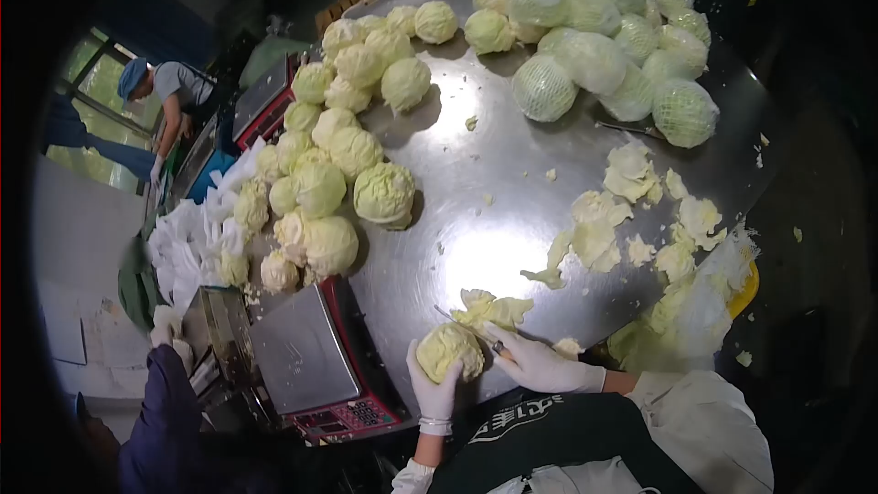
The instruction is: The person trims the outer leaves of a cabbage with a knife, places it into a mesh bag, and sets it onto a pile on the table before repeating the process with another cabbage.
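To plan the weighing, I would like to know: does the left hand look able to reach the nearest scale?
Probably yes. The scale stands just beside the left hand, and I see nothing standing between them. That hand holds a cabbage, so it is not free.

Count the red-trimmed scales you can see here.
2: one scale at the near-left edge of the table, another scale farther back, left of the unwrapped cabbages. Others may be hidden.

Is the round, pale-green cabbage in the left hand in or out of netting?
Out: the cabbage shows bare, crinkled leaves, no mesh.
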Demonstrator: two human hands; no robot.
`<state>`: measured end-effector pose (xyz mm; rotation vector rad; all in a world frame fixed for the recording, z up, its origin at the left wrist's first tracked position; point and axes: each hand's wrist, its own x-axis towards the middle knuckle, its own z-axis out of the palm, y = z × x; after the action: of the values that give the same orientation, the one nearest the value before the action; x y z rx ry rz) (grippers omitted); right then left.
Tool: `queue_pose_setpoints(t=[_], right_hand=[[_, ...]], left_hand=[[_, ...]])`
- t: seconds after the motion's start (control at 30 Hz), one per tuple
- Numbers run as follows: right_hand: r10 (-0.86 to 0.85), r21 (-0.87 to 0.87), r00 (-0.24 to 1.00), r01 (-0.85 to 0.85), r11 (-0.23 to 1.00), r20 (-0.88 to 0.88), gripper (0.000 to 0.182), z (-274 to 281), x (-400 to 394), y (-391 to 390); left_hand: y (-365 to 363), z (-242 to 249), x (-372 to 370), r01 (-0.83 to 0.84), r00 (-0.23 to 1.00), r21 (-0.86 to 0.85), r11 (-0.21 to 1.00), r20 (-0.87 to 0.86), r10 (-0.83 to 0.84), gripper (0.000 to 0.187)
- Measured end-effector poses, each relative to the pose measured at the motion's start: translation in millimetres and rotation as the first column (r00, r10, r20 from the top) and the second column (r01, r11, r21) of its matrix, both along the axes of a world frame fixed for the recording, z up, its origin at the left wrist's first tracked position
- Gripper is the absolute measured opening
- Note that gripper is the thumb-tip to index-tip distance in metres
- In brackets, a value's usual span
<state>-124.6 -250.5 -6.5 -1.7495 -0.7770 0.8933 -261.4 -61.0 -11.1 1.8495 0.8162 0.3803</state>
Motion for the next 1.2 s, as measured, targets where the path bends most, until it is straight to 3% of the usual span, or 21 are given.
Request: queue_pose_setpoints(t=[0.07, 0.13, 0.3, 0.57, 0.67, 0.8, 0.87, 0.9, 1.0, 1.07, 1.2], right_hand=[[0.044, -0.062, 0.999, -0.046, 0.997, -0.030, 0.064, 5.2, -2.2, 7.6], [0.003, 0.062, 0.979, -0.016, 0.998, 0.204, 0.064, -8.9, -7.8, 13.6], [0.080, -0.041, 0.981, -0.074, 0.996, 0.177, 0.061, 0.5, -13.8, 21.2], [0.068, -0.082, 0.876, -0.033, 0.996, 0.477, 0.061, -4.3, -28.1, 27.4], [0.097, -0.137, 0.924, -0.049, 0.989, 0.370, 0.060, 1.6, -22.3, 31.5], [0.175, -0.265, 0.911, -0.076, 0.961, 0.373, 0.058, 9.8, -11.6, 41.7], [0.024, -0.096, 0.888, 0.023, 0.995, 0.458, 0.060, -5.9, -9.5, 50.0], [0.022, -0.096, 0.886, 0.025, 0.995, 0.463, 0.060, -9.6, -8.3, 52.5], [0.001, -0.059, 0.916, 0.025, 0.998, 0.401, 0.057, -19.1, -2.0, 56.8], [0.104, -0.196, 0.963, -0.055, 0.979, 0.249, 0.056, -30.6, 4.8, 62.5], [0.051, -0.059, 0.973, -0.039, 0.997, 0.224, 0.053, -42.8, 3.6, 44.3]], left_hand=[[7.3, -13.6, -1.3, -0.034, 0.999, 0.061, 0.998, 0.033, 0.032, 0.076], [13.6, -19.2, 2.2, -0.091, 0.991, 0.100, 0.991, 0.102, 0.081, 0.065], [18.0, -28.3, 7.7, -0.115, 0.981, 0.020, 0.993, 0.160, 0.111, 0.053], [12.2, -27.2, 16.2, -0.187, 0.961, -0.035, 0.982, 0.202, 0.191, 0.047], [10.2, -30.5, 16.4, -0.202, 0.948, -0.085, 0.976, 0.233, 0.217, 0.046], [6.2, -21.9, 24.1, -0.213, 0.956, 0.037, 0.976, 0.216, 0.200, 0.045], [4.9, -20.4, 25.3, -0.211, 0.961, 0.095, 0.973, 0.204, 0.188, 0.046], [5.9, -20.6, 26.3, -0.220, 0.961, 0.087, 0.972, 0.193, 0.200, 0.046], [5.7, -26.5, 23.5, -0.224, 0.964, 0.127, 0.966, 0.177, 0.201, 0.044], [10.8, -28.5, 21.4, -0.215, 0.968, 0.187, 0.959, 0.174, 0.183, 0.043], [32.4, -26.3, 7.5, -0.176, 0.945, -0.204, 0.963, 0.239, 0.223, 0.042]])
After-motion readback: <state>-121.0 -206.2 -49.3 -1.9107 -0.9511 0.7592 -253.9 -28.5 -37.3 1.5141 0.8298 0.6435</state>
